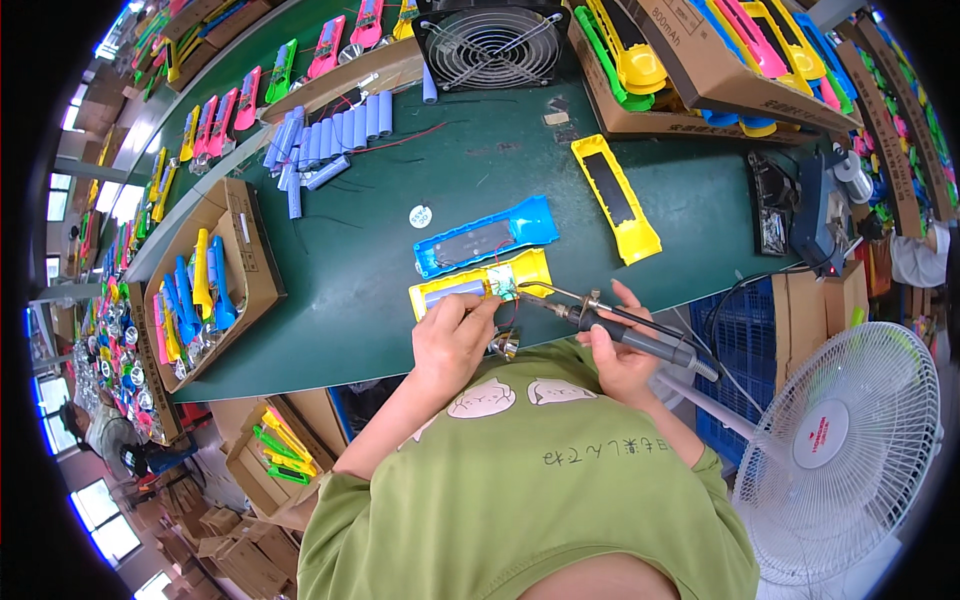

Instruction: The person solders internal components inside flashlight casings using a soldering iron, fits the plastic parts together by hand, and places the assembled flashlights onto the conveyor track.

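My right hand (622, 352) grips a dark soldering iron (648, 342) with a thin feed tube along it; its tip reaches a small green circuit board (502, 281). The board lies in a yellow flashlight shell (535, 265), beside a blue cylindrical battery (452, 292). At the shell's near edge, my left hand (452, 338) has its fingers pinched together close to the board; what they hold is hidden. Just beyond lies a blue shell (535, 222) with wires. A shiny reflector cup (505, 345) sits by the table's near edge, beside my left hand.
Batteries (335, 135) are heaped at the back left. Another yellow shell (617, 200) lies to the right. Cardboard boxes of coloured shells stand at left (262, 262) and back right (690, 60). A boxed fan (490, 48) is behind; a white fan (835, 430) stands right.
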`<state>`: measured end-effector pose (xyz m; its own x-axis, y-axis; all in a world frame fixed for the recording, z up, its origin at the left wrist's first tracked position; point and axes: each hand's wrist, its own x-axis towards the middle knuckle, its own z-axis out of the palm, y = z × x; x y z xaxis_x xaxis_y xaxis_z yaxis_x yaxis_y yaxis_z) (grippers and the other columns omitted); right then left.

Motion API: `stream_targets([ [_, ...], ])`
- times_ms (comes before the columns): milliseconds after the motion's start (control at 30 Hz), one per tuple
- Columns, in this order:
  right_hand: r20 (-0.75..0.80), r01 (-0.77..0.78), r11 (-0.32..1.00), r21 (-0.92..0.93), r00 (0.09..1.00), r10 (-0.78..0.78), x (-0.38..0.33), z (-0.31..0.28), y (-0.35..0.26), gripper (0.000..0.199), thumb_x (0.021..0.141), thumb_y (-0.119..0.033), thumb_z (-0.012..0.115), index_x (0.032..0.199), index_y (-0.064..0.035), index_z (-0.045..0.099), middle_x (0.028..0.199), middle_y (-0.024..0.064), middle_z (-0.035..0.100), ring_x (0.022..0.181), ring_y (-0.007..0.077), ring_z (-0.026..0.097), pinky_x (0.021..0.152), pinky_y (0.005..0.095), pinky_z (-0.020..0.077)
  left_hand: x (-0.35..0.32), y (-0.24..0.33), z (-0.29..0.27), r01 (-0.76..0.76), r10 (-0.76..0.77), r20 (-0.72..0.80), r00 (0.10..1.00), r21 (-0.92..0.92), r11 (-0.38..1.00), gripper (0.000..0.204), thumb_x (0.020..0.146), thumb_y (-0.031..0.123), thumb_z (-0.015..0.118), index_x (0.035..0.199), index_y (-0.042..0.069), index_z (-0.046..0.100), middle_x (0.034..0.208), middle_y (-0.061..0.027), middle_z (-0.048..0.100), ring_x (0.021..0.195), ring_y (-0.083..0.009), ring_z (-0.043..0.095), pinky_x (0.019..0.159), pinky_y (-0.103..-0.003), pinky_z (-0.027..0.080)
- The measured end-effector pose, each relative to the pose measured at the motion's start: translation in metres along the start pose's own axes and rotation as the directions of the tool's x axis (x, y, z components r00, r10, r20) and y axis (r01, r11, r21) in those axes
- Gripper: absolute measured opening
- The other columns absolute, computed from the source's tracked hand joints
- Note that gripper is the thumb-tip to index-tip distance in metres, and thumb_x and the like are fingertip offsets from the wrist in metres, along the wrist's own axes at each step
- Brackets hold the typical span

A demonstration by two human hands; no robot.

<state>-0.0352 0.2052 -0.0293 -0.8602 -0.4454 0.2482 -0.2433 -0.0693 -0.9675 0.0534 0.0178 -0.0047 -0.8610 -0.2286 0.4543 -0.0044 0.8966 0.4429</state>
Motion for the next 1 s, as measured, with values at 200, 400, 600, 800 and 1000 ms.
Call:
stream_targets([
  [200,-0.034,0.017,1.000,-0.014,0.999,-0.018,0.003,0.002,-0.002,0.020,0.073,-0.002,0.062,0.092,-0.0013,0.055,0.064,0.0036,0.062,0.067,0.0120,0.060,0.099,0.0482,0.0291,-0.001,-0.003,0.000,-0.072,0.068,0.050,0.996,0.077,0.994,0.031,0.059,-0.002,0.068,0.089,0.007,0.066,0.074,-0.0028,0.053,0.062,-0.0180,0.054,0.051,-0.029,0.044],
  [400,-0.065,-0.007,1.000,0.000,0.998,0.007,0.002,0.005,0.000,0.018,0.072,-0.002,0.063,0.089,-0.0009,0.056,0.066,0.0040,0.063,0.066,0.0126,0.059,0.098,0.0480,0.0306,-0.001,-0.003,0.001,-0.125,0.118,0.066,0.991,0.115,0.986,0.033,0.059,0.002,0.065,0.092,0.005,0.064,0.074,-0.0033,0.049,0.062,-0.0168,0.053,0.053,-0.028,0.044],
  [600,-0.085,-0.058,0.997,0.050,0.994,0.062,0.002,0.008,0.000,0.016,0.072,-0.003,0.063,0.088,-0.0004,0.059,0.068,0.0049,0.063,0.070,0.0137,0.058,0.098,0.0482,0.0308,-0.002,-0.004,0.003,-0.135,0.128,0.054,0.990,0.148,0.980,0.036,0.057,-0.001,0.067,0.092,0.005,0.066,0.074,-0.0023,0.051,0.061,-0.0157,0.053,0.050,-0.027,0.043],
  [800,-0.078,-0.029,0.999,0.030,0.996,0.031,0.004,0.008,0.001,0.016,0.073,-0.003,0.062,0.088,-0.0007,0.058,0.067,0.0045,0.063,0.070,0.0140,0.058,0.098,0.0481,0.0308,-0.004,-0.004,0.004,-0.142,0.134,0.063,0.989,0.172,0.975,0.034,0.057,0.000,0.067,0.090,0.006,0.066,0.074,-0.0016,0.051,0.060,-0.0149,0.052,0.049,-0.027,0.043],
  [1000,0.038,0.036,0.999,-0.016,0.999,-0.035,-0.004,-0.001,0.013,0.019,0.076,0.002,0.058,0.094,0.0058,0.054,0.093,0.0153,0.053,0.103,0.0283,0.054,0.073,0.0292,0.0533,-0.002,-0.003,0.003,-0.111,0.105,0.055,0.993,0.129,0.985,0.033,0.057,0.000,0.067,0.089,0.008,0.067,0.072,-0.0008,0.051,0.059,-0.0147,0.052,0.049,-0.026,0.043],
])
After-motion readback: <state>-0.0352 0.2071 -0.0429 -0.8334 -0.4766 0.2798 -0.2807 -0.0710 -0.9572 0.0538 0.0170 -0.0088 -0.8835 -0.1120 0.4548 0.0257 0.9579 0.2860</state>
